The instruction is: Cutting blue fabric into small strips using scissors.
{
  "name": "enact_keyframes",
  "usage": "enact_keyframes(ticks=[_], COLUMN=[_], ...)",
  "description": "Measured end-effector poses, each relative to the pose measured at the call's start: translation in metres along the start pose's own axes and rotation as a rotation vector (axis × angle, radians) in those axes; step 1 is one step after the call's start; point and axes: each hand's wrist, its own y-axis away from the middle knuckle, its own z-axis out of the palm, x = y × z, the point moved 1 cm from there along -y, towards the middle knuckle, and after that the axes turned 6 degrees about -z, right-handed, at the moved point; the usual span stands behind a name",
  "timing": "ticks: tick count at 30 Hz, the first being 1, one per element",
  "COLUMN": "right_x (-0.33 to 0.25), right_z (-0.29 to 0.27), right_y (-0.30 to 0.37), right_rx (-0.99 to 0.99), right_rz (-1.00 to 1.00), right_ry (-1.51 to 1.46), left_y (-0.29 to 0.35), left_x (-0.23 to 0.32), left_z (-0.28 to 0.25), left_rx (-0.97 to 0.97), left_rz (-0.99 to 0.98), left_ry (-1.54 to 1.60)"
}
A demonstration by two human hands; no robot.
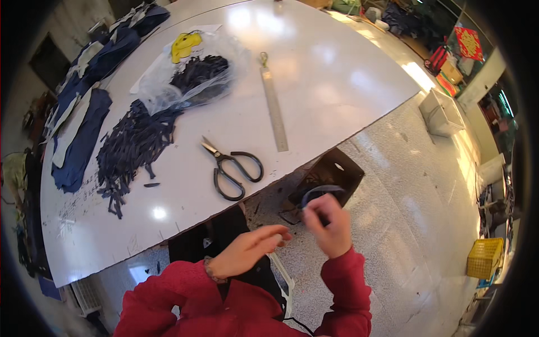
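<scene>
My right hand (pixel 331 227) is closed in front of the table's near edge, pinching a dark blue strip of cloth (pixel 315 192) that curves up over the fingers. My left hand (pixel 244 254) is beside it with the fingers stretched out and nothing visible in them. On the white table (pixel 185 185), black-handled scissors (pixel 240 177) lie closest to my hands, blades pointing away. Farther left spreads a heap of dark cut strips (pixel 135 143). A clear plastic bag (pixel 157 92) holds more dark strips, with a yellow piece (pixel 185 46) on top.
A metal ruler (pixel 273 109) lies beyond the scissors. Stacked dark blue and white cloth pieces (pixel 84 135) line the table's left side. Below the near edge, an open brown box (pixel 345 171) stands on the floor. A pale bin (pixel 441 112) and yellow basket (pixel 484 258) are at right.
</scene>
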Motion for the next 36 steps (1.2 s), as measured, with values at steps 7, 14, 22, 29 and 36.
enact_keyframes(ticks=[7,14,22,29,36], right_x=[-0.001,-0.011,-0.024,-0.038,-0.052], right_z=[0.091,0.12,0.181,0.2,0.259], right_y=[0.101,0.107,0.131,0.123,0.121], right_rx=[-0.102,-0.34,-0.783,-1.09,-1.066], right_rz=[0.042,0.198,-0.012,-0.117,-0.274], right_ry=[-0.043,-0.199,-0.183,-0.079,0.124], left_y=[0.025,0.085,0.284,0.665,0.298], left_x=[-0.046,-0.063,-0.141,-0.298,-0.156], left_z=[-0.014,-0.06,-0.181,-0.311,-0.13], left_rx=[0.169,0.587,1.146,2.471,1.251], left_rz=[-0.084,0.186,0.425,0.33,0.11], left_ry=[0.346,0.544,0.572,0.044,-0.261])
